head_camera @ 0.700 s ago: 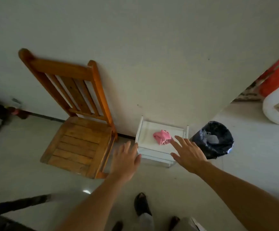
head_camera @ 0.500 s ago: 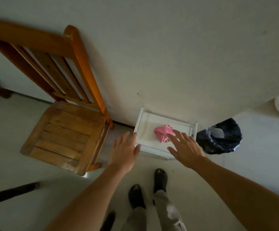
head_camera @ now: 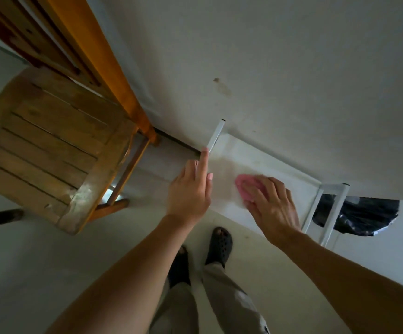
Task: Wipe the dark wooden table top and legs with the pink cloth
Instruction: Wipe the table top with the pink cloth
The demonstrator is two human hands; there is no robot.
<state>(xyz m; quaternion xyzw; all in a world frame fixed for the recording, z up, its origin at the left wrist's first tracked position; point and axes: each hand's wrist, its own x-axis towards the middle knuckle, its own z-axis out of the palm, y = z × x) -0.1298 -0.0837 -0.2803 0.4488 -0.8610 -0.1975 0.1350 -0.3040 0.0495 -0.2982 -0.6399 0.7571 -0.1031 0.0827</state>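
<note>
the pink cloth (head_camera: 243, 186) lies bunched on the top of a low white stand (head_camera: 279, 162) that sits against the wall, and the right hand (head_camera: 271, 206) is directly on it. its fingers are curled down over the bundle, so it seems to be gripping the cloth rather than just resting there. only the left and far part of the cloth shows past the fingertips, and the rest is under the palm. so the cloth sits beneath and slightly left of the right hand's grip, with no clear long axis since it is crumpled into a lump. the left hand (head_camera: 190, 191) is just to the left of the cloth and apart from it. it is open with fingers straight, holding nothing, and its fingertip reaches up beside the stand's white corner post (head_camera: 216, 135). the right hand is plainly the one to lift. a wooden chair (head_camera: 44, 150) stands to the left and a black bin bag (head_camera: 364, 218) to the right, behind the stand's other posts. no dark table top is clearly in view. only a dark bar (head_camera: 0, 216) pokes in at the left edge, and i cannot tell if it belongs to the table. wiping has not begun, and the cloth likely has to be lifted off the stand and carried away first.
</note>
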